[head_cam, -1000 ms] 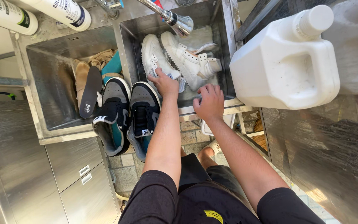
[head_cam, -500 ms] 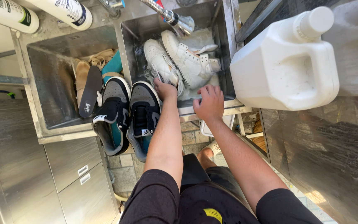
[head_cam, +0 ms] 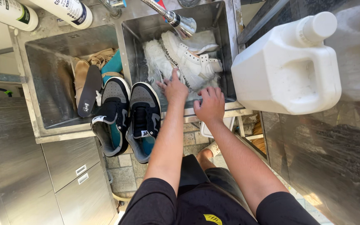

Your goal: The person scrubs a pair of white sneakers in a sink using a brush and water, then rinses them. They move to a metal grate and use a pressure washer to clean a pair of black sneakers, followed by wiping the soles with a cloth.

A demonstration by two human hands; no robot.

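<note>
Two white sneakers lie in the right basin of a steel double sink (head_cam: 230,106), under the faucet (head_cam: 180,23). My left hand (head_cam: 173,87) reaches over the front rim and holds the heel end of the soapy left white sneaker (head_cam: 157,60), thumb and fingers spread on it. The other white sneaker (head_cam: 192,62) lies on its side just to the right. My right hand (head_cam: 209,104) rests on the sink's front rim with nothing in it, its fingers curled toward the basin.
A pair of black, grey and teal sneakers (head_cam: 126,114) hangs over the front rim between the basins. The left basin holds a dark insole (head_cam: 89,89), tan insoles and laces. A big white jug (head_cam: 288,71) stands at the right; two white bottles (head_cam: 63,9) at the back left.
My left hand has shifted slightly deeper into the right basin, and the left white sneaker has turned a little under it. My right hand has stayed on the rim.
</note>
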